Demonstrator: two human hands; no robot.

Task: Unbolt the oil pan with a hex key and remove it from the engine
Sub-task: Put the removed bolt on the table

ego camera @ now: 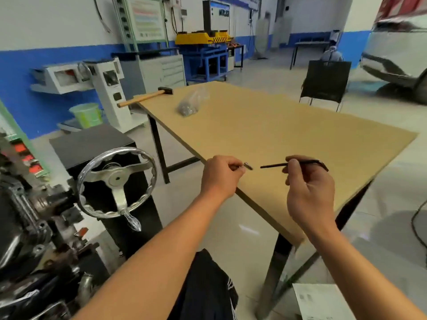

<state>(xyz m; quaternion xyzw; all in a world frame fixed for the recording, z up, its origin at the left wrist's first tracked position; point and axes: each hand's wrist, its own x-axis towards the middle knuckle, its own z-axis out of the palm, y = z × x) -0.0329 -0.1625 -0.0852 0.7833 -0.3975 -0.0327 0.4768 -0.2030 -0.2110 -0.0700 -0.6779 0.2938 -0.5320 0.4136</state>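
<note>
Both hands meet mid-frame above the desk [265,125]: a small, light, slippery bolt [247,166] is pinched in the left hand [220,175], the stiff hex key [293,163] in the right hand [309,183] (best gripped at its bend); the engine [25,227] sits lower left.

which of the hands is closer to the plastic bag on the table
Left. The left hand, pinching a small bolt, sits nearer the plastic bag; the bag lies beyond it on the table. The right hand, holding the hex key, is farther right.

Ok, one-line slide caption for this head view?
Over the tan wooden table, the left hand pinches a small silver bolt; the right hand holds a thin black hex key.
</note>
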